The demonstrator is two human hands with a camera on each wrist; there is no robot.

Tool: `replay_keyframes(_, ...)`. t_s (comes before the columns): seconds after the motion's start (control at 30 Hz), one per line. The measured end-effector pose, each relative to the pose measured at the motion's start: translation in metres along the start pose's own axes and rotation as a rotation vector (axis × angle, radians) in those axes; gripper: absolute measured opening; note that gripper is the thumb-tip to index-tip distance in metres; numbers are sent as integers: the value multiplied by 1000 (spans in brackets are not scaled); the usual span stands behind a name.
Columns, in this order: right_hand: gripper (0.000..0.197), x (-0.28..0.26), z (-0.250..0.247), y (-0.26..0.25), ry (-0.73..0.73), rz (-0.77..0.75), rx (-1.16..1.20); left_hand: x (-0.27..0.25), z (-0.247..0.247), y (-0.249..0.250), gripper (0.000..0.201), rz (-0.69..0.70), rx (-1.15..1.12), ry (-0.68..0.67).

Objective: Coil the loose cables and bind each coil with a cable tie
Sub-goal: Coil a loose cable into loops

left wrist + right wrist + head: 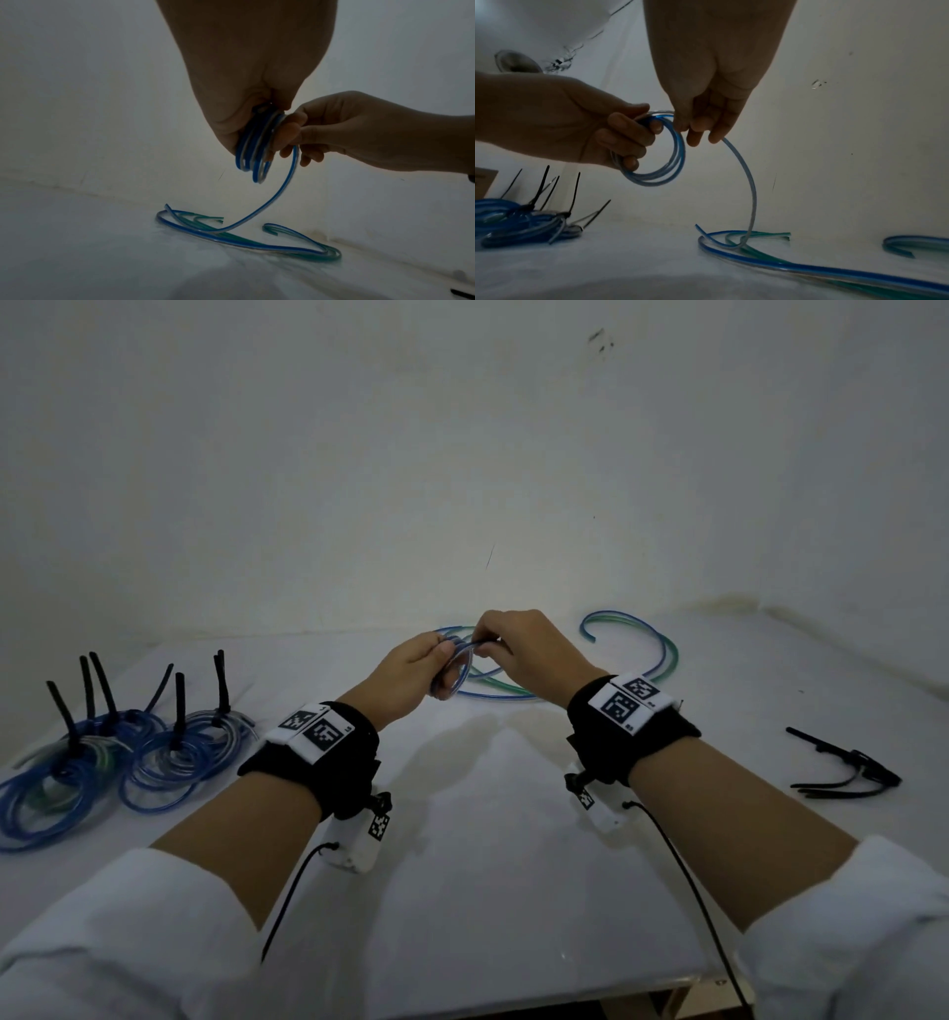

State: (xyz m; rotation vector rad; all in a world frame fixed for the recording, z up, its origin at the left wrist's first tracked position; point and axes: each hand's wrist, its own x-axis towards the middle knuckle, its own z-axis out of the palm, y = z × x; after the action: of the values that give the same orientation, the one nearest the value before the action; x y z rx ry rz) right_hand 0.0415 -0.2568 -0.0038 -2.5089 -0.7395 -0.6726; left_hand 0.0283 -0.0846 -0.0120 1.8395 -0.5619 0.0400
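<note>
Above the table's far middle, my left hand [411, 672] grips a small coil of blue cable [458, 671], with its fingers curled through the loops [654, 162]. My right hand [518, 649] pinches the same cable's free run at the coil's top [677, 121]. From that pinch the cable's loose tail [746, 182] curves down to the table. There it joins loose blue and green cables [662, 654] lying along the back. Black cable ties [847, 765] lie at the right.
Several bound blue coils with upright black tie tails [128, 747] sit at the table's left. The white table [488, 839] ends at a wall behind and at a near edge below my forearms. Thin black wires hang from both wrist cameras.
</note>
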Motion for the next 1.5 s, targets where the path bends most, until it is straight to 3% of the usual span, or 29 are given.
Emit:
replay_keyframes(0.1,12,0,1,1,38,10,4,-1,2,4,29,-23,-83,-28)
replay_keyframes(0.27,13,-2,3,15,82,131,36,2,-1,8,30,-40,-224,52)
replay_keyframes(0.47,14,-9,5,26,105,416,226,7,-8,12,30,15,-542,183)
replay_keyframes(0.57,16,-12,7,25,115,513,394,7,-7,16,29,65,-577,150)
replay_keyframes(0.7,16,-10,11,18,61,438,424,7,3,24,24,142,-515,75)
replay_keyframes(0.97,27,-9,5,12,-43,231,307,15,6,29,25,225,-300,194)
replay_keyframes(1.13,29,-6,6,5,-103,116,208,16,5,27,24,154,-302,246)
replay_keyframes(1.27,20,-6,2,2,-43,88,187,22,-7,9,17,78,167,346)
replay_keyframes(1.33,17,-6,-2,4,11,67,152,20,-12,-1,17,23,308,289)
replay_keyframes(1.5,10,-3,3,9,52,-28,-3,9,-3,-4,17,-46,344,101)
